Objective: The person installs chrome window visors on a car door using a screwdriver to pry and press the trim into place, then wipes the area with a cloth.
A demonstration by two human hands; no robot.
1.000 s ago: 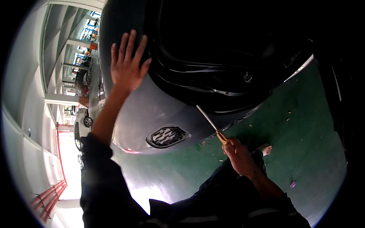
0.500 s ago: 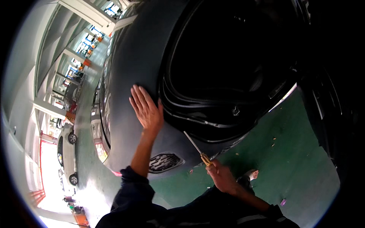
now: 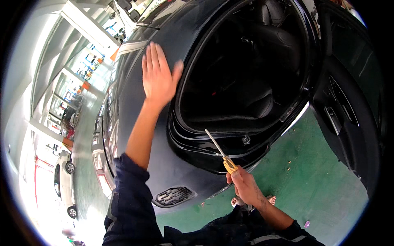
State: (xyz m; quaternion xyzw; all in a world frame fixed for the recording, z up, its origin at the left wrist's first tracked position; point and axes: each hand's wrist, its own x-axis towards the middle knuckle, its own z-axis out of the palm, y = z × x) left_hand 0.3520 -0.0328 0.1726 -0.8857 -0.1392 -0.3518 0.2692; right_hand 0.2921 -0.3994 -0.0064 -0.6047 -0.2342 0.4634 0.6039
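Note:
My left hand is spread flat, palm down, on or just above the dark car body, beside the open door frame. It holds nothing. My right hand is closed round the yellow handle of a screwdriver. The long metal shaft points up and to the left, over the door sill. The shaft's tip appears in front of the doorway; whether it touches anything I cannot tell. Inside the doorway is a black seat, with the rest of the cabin very dark. A door latch striker sits on the frame.
The car's open door stands on the right. A patterned vent grille is set in the body near me. Green floor lies below, with small bits of litter. A pale car is parked at far left.
My left hand has slid forward along the car body. My right hand has risen slightly with the screwdriver. The view has shifted and brightened, showing more of the cabin and door.

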